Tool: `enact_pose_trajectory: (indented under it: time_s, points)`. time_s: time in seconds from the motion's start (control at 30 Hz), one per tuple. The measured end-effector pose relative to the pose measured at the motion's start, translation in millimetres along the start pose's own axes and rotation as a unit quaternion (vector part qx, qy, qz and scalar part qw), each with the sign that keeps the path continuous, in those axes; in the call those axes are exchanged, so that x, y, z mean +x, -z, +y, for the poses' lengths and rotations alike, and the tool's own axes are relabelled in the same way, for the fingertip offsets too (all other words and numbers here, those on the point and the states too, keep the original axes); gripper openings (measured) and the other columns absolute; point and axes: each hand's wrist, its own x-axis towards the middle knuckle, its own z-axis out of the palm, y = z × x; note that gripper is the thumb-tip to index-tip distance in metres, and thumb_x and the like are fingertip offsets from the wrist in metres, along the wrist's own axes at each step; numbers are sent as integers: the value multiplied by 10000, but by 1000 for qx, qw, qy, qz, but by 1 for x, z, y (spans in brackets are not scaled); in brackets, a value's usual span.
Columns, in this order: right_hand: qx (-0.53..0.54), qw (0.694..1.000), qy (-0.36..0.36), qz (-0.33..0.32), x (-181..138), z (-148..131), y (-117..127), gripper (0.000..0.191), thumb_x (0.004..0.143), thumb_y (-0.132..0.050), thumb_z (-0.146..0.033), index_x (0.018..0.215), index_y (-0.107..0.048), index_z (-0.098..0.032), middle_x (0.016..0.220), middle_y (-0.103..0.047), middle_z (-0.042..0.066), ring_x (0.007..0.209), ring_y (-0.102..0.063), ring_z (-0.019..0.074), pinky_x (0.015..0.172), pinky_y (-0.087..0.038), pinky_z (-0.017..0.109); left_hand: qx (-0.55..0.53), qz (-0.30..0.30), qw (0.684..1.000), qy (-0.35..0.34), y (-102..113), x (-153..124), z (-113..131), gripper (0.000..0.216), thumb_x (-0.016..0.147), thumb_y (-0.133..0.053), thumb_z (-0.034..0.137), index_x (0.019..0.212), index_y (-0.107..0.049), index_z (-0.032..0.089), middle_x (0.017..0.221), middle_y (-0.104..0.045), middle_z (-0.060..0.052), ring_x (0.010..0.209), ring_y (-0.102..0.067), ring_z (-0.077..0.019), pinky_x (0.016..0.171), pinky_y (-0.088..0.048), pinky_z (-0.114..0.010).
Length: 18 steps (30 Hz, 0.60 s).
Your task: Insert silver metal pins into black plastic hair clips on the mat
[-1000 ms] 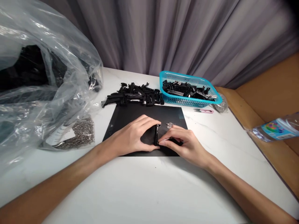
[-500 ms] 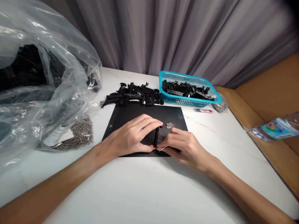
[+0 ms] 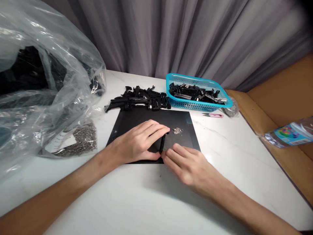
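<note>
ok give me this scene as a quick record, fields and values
left hand: grips black plastic part by both ends, on black mat
right hand: fingertips at the part's near end; grip unclear
on mat: small heap of metal bits
behind mat: loose black parts, blue basket of more
left: clear plastic bag, bag of metal bits
right: pink snips, water bottle

The plastic strip (image 3: 162,143) is black, like the mat (image 3: 132,122) under it and the loose plastic parts (image 3: 138,99) beyond. The small heap of metal bits (image 3: 177,131) glints silver. The basket (image 3: 195,105) is turquoise with a fine lattice wall, and the snips (image 3: 213,115) are pink. The desk (image 3: 122,202) is white with faint grey veins, the curtain (image 3: 171,36) grey, the bottle label (image 3: 290,134) blue.
</note>
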Motion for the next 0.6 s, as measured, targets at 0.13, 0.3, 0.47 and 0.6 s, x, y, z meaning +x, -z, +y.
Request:
enact_pose_trajectory:
  time_s: [0.13,0.3,0.47,0.6]
  points:
    - [160,980,-117,0,-6,13,-11,172,999,-582,-68,946,-715,-163,743,-654,27,709,-496,185,555,-360,295,-16,8,1000,-16,0,0,-2,616,859,-766,214,1404,-514,75,1239,-706,-199,1123,-667,-313,970,-603,-451]
    - [372,894,-251,-11,-4,21,-20,92,928,-744,-131,904,-710,-213,856,-757,-23,775,-605,140,706,-474,255,5,23,999,-43,2,1,-3,592,909,-738,259,1432,-502,114,1226,-727,-180,1089,-697,-302,940,-619,-444]
    - [408,869,-279,4,-3,21,-24,115,917,-782,-254,867,-690,-205,824,-745,-13,770,-628,148,688,-477,265,22,27,998,-57,3,0,-6,605,916,-732,257,1453,-488,122,1233,-736,-176,1091,-716,-299,922,-631,-440]
    - [387,889,-246,16,-5,20,-25,101,957,-733,-246,875,-687,-207,832,-743,4,760,-596,163,713,-471,294,34,30,996,-71,3,-1,-7,639,909,-745,263,1454,-468,77,1215,-742,-206,1068,-724,-306,902,-638,-440]
